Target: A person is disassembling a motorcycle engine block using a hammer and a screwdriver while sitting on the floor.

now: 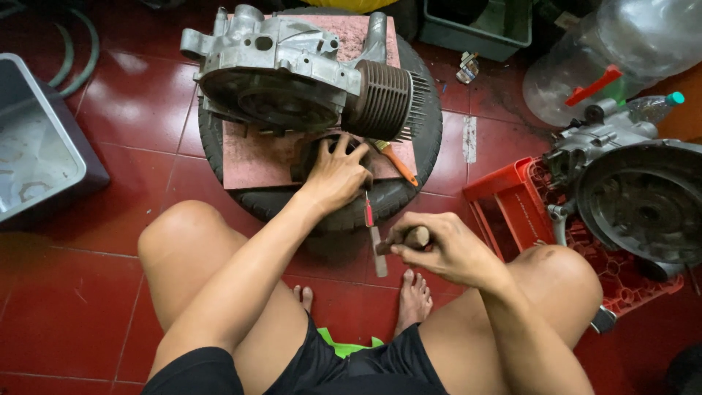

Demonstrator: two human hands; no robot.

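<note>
**Here, two hands at an engine on a tyre**

Here we look down on a person seated low over a red tiled floor [88, 292], bare knees apart and bare feet between them. At twelve o'clock from the knees lies a black tyre [431, 124] with a pinkish board [252, 157] across it, and on the board rests a grey metal engine case [270, 69] with a finned cylinder [387, 99] at its three o'clock end.

The left hand [338, 174] is spread, fingers fanned and pressed over a dark round part [307, 157] just below the engine case, at the board's near edge. We cannot tell whether the fingers grip it or only steady it. A thin red-handled tool [368, 212] shows just under this hand, at its five o'clock; how it is held we cannot tell.

The right hand [439, 249] is closed around a wooden handle [417, 236], and a flat grey metal bar [379, 252] hangs at nine o'clock from it, over the floor in front of the tyre.

An orange-handled screwdriver [398, 164] lies on the board at four o'clock from the cylinder. At three o'clock, well apart, a second engine [636, 197] sits on a red plastic crate [504, 205], with a large clear bottle [621, 51] beyond it. At nine o'clock stands a grey tray [29, 153].
</note>
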